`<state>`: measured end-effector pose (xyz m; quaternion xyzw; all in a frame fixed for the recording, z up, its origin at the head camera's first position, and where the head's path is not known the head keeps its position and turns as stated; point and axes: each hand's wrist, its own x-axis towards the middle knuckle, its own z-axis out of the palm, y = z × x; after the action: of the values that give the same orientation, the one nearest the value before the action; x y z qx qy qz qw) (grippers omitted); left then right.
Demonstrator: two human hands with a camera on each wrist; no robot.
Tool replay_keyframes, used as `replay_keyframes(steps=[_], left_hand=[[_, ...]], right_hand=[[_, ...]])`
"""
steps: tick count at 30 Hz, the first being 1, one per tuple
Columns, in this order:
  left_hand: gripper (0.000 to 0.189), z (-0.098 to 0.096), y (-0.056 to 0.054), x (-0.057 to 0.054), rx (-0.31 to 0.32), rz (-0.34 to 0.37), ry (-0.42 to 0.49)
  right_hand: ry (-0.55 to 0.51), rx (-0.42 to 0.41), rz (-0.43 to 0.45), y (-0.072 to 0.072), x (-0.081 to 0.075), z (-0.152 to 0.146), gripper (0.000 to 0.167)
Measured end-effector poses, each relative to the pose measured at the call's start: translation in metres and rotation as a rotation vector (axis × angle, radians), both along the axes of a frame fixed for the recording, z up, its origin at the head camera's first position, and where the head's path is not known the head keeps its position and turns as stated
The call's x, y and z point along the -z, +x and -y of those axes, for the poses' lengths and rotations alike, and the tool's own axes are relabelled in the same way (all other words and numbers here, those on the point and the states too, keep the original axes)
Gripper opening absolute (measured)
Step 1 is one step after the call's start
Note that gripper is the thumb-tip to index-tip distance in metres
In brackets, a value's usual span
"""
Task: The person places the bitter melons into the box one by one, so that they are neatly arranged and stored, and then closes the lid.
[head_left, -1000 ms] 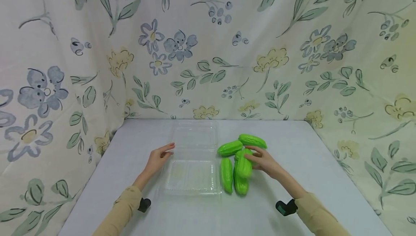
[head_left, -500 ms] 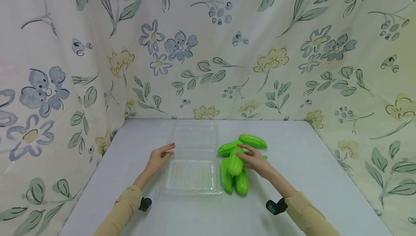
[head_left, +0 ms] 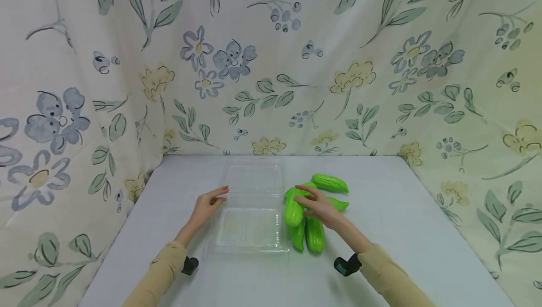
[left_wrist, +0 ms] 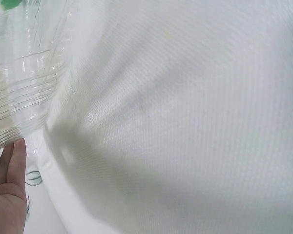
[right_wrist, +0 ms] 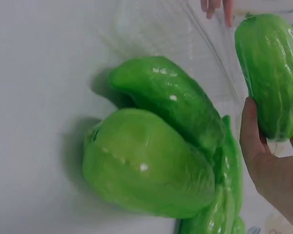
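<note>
My right hand (head_left: 323, 209) holds a glossy green ridged gourd (head_left: 293, 210) by its side, raised above the others near the right edge of a clear plastic container (head_left: 247, 229). In the right wrist view, the held gourd (right_wrist: 272, 73) stands nearly upright, with thumb and fingers at its lower part. My left hand (head_left: 205, 210) touches the container's left side near its hinge; in the left wrist view, straight fingers (left_wrist: 17, 163) meet the ribbed plastic. Several more gourds (head_left: 314, 236) lie right of the container, partly hidden by the right hand and held gourd.
The container's clear lid (head_left: 253, 177) lies folded back behind its base. One gourd (head_left: 330, 183) rests at the pile's far end. A white cloth (head_left: 381, 189) covers the table, and a flowered curtain (head_left: 271, 62) hangs behind it.
My right hand has moved left with the held gourd, from above the pile to the container's right edge. The left hand and container have stayed in place.
</note>
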<state>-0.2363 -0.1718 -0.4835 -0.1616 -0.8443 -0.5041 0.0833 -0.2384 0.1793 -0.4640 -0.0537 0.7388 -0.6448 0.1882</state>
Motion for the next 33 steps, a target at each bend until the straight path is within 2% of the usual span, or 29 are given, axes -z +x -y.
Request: replay_keyframes(steps=[6,9,13,16,20,25,33], left_hand=[[0.032,-0.001,-0.001,0.004,-0.004,-0.023,0.025],[0.031,0.0,-0.005,0.009,-0.022,-0.043,-0.004],[0.031,-0.001,-0.005,0.01,-0.04,-0.049,-0.02],[0.032,-0.003,-0.002,0.007,-0.042,-0.028,0.017],[0.032,0.001,-0.01,0.019,-0.042,-0.012,0.004],[0.032,0.007,-0.02,0.034,-0.033,-0.032,-0.016],[0.032,0.006,-0.019,0.034,-0.033,-0.041,-0.032]], right_hand=[[-0.008,0.01,0.013,-0.001,-0.005,0.015,0.058],[-0.007,0.0,0.002,-0.001,-0.007,0.023,0.059],[-0.022,-0.033,-0.015,-0.002,-0.005,0.032,0.057],[-0.031,-0.055,-0.017,-0.001,-0.003,0.038,0.056],[-0.037,-0.07,-0.031,0.0,-0.002,0.046,0.056],[-0.034,-0.086,-0.037,-0.001,-0.003,0.056,0.057],[-0.005,-0.095,-0.039,-0.002,0.005,0.077,0.055]])
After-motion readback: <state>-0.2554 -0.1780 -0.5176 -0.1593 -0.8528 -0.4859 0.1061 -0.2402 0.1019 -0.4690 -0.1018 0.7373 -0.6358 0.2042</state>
